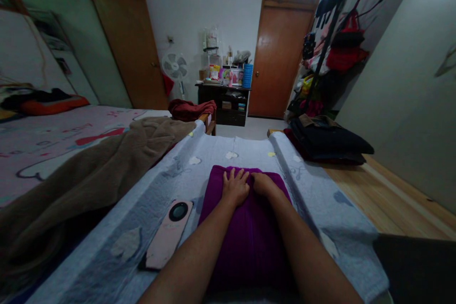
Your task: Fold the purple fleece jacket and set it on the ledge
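A folded purple garment (245,228) lies in front of me on a pale blue sheet with heart shapes (231,147). A seam or crease runs down its middle. My left hand (235,187) rests flat near the garment's far edge, fingers spread. Beside it, a small gap to the right, my right hand (265,184) has its fingers curled down against the same garment, closed on the fabric; the fingertips are hidden. To the left of my left forearm, a pink phone (167,242) with a round dark camera ring lies on the sheet.
At left, a brown fleece garment (142,152) lies along the edge of a pink printed bed cover (64,137). Dark folded clothes (329,137) are stacked on a wooden surface (356,185) at right. A red-brown cloth (192,109) hangs over a wooden frame farther back.
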Demonstrator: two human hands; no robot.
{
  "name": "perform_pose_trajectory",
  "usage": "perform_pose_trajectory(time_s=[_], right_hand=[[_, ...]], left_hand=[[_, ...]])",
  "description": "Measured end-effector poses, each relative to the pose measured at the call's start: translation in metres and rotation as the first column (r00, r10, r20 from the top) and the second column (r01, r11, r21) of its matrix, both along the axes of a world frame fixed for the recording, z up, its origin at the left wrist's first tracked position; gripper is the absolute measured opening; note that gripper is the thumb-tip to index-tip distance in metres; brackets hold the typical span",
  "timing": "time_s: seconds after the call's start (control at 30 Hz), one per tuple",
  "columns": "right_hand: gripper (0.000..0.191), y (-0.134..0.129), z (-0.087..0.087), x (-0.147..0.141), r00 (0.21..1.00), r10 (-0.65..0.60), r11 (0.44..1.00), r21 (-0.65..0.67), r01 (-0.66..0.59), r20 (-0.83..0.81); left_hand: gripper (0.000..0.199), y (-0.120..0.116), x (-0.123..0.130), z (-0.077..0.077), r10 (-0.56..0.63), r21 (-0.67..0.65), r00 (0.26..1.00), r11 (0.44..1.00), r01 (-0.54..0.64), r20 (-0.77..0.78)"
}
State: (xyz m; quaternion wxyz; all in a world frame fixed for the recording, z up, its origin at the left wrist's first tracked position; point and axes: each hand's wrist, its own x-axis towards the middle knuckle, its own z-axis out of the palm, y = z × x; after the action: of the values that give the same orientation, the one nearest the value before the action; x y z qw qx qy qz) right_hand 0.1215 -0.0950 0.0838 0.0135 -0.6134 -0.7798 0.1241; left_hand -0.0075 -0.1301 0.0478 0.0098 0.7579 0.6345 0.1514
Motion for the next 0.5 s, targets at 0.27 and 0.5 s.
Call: perform_pose_trajectory(time_s=[0.27, 0.5], right_hand=[[0.04, -0.026, -0.01, -0.013, 0.985, -0.156, 0.977, 0.136, 0.165, -0.078], [0.042, -0.031, -0.016, -0.014, 0.984, -0.159, 0.961, 0.215, 0.173, -0.078]], left_hand=[[0.046, 0.002, -0.003, -0.001, 0.025, 0.015, 0.999, 1.0, -0.025, 0.026], [0.046, 0.006, -0.003, 0.0, 0.223, -0.016, 0.973, 0.975, -0.222, 0.065]])
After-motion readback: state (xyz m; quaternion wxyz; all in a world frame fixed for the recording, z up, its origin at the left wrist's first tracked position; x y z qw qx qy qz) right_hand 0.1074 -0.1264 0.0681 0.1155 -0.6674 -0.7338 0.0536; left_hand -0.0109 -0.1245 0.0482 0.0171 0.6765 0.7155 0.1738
